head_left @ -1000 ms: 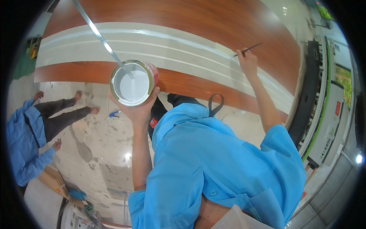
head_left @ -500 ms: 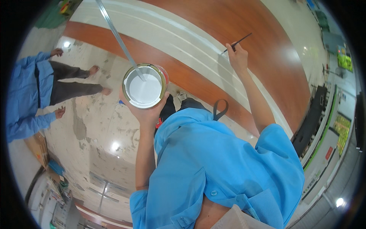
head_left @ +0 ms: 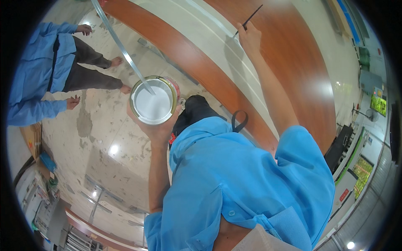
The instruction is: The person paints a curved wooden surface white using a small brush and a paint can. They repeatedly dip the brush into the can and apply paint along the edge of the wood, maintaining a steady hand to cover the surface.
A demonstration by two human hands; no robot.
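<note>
My left hand (head_left: 155, 131) is wrapped round the lower side of an open paint can (head_left: 173, 87). White or pale grey paint (head_left: 154, 105) shows inside it. A long, flat, shiny strip (head_left: 119, 45) stands tilted in the can, its lower end in the paint. My right hand (head_left: 250, 41) pinches a thin dark brush (head_left: 253, 15), handle up. Its tip is at the pale band (head_left: 213, 44) of a long, glossy reddish-brown panel (head_left: 289, 46); whether it touches is too small to tell. My forearm reaches over the panel.
A person in a blue jacket (head_left: 52, 67) and dark trousers stands at the left, hands free of the panel. The floor (head_left: 104, 125) has dark stains. Folded cardboard (head_left: 31, 140) leans at the left edge. A fan (head_left: 370, 113) and machines stand at the far right.
My right hand with the brush has moved farther away and to the left along the pale band. The can sits slightly lower left in view. The whole view has shifted a little.
</note>
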